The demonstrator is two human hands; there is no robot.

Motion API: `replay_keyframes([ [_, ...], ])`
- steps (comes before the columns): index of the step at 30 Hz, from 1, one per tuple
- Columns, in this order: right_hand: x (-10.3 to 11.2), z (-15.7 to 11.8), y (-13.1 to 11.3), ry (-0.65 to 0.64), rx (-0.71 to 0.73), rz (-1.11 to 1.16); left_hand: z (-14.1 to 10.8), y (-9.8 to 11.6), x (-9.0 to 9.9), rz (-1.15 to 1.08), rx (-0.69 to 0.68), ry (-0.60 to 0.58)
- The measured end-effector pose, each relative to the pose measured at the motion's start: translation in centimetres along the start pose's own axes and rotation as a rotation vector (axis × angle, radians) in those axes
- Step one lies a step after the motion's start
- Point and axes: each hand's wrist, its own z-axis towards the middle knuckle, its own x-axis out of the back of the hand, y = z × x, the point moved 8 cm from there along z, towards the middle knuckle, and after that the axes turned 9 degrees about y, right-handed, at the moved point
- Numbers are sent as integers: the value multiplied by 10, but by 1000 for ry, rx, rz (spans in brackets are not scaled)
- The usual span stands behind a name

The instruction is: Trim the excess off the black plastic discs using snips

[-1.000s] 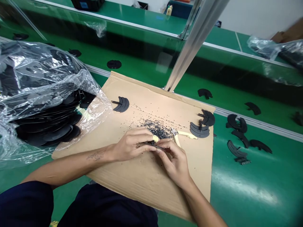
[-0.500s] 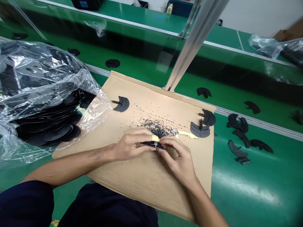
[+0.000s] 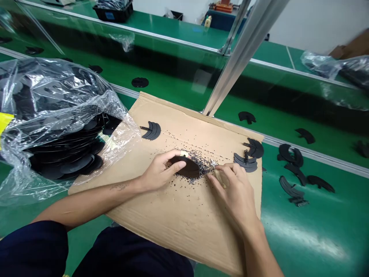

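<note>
A thin black plastic disc (image 3: pixel 188 169) is gripped by its left side in my left hand (image 3: pixel 161 169), thumb on the near face. One fingertip of that hand wears a pale yellow cover. My right hand (image 3: pixel 235 186) is closed around the yellow handles of small nippers (image 3: pixel 213 164), whose metal head points away from me. Under and around the disc lies a scatter of tiny black bits (image 3: pixel 203 165) on the cardboard sheet (image 3: pixel 178 215). The disc's far face is hidden from view.
A clear plastic bag (image 3: pixel 69 84) with stacked black discs (image 3: pixel 69 154) fills the left. Curved black pieces lie on the cardboard's left (image 3: pixel 152 130) and right (image 3: pixel 246 162), with several more on the green table (image 3: pixel 305 219). A metal post (image 3: pixel 230 73) stands behind the cardboard.
My right hand has left the disc and moved right onto the nippers. My left hand still holds the disc, now tilted with its broad face towards me. The view has shifted slightly.
</note>
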Motion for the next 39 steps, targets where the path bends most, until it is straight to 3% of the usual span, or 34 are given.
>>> replay_keyframes([
  [5, -1, -1, 16, -18, 23, -224, 2, 8, 3, 74, -86, 25],
  [10, -5, -3, 24, -76, 13, -221, 3, 19, 5, 150, -213, 42],
  [13, 0, -1, 19, -55, -60, -78, 1, 16, 5, 106, -187, 41],
  [18, 6, 1, -3, -43, -139, 396, 0, 4, 2, -52, -47, 12],
  [22, 4, -1, -23, -124, -113, 632, 2, 11, -2, -97, -106, -71],
  [27, 3, -1, -36, -198, -38, 691, 2, 19, -4, -62, -176, -122],
  [39, 6, 1, -37, -185, -11, 714, 0, 21, -5, -70, -196, -152],
])
